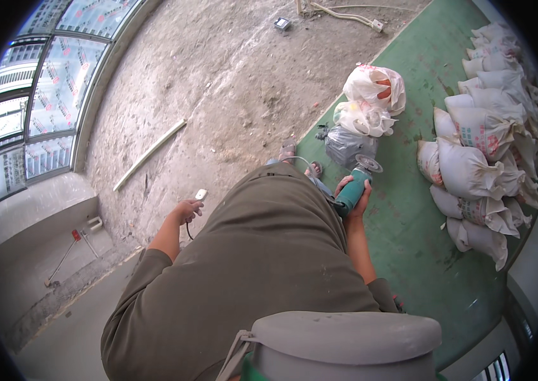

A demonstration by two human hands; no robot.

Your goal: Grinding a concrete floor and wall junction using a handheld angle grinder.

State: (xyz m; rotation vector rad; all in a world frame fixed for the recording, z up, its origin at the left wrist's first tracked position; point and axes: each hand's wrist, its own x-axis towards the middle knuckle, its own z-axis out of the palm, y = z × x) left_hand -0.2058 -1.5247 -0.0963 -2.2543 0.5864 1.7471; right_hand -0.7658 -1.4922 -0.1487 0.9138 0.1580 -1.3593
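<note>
My right hand point(359, 198) is wrapped round the body of a green angle grinder point(349, 195). Its round disc point(368, 163) points away from me, above the green floor covering. Out to the left, my left hand point(186, 210) has its fingers bent, and a short length of dark cable point(190, 232) hangs from under it. Just beyond those fingertips shows a small white piece point(201, 193), perhaps a plug or socket; whether I touch it, I cannot tell. A grey plastic bag point(349, 147) lies right past the grinder's disc.
White plastic bags point(364, 117) rest beyond the grey one on the green sheeting point(402, 254). Filled white sacks point(472, 168) are piled at the right. A pale strip point(149, 154) lies on rough concrete. Windows point(59, 82) line the left; a cable point(345, 15) lies far off.
</note>
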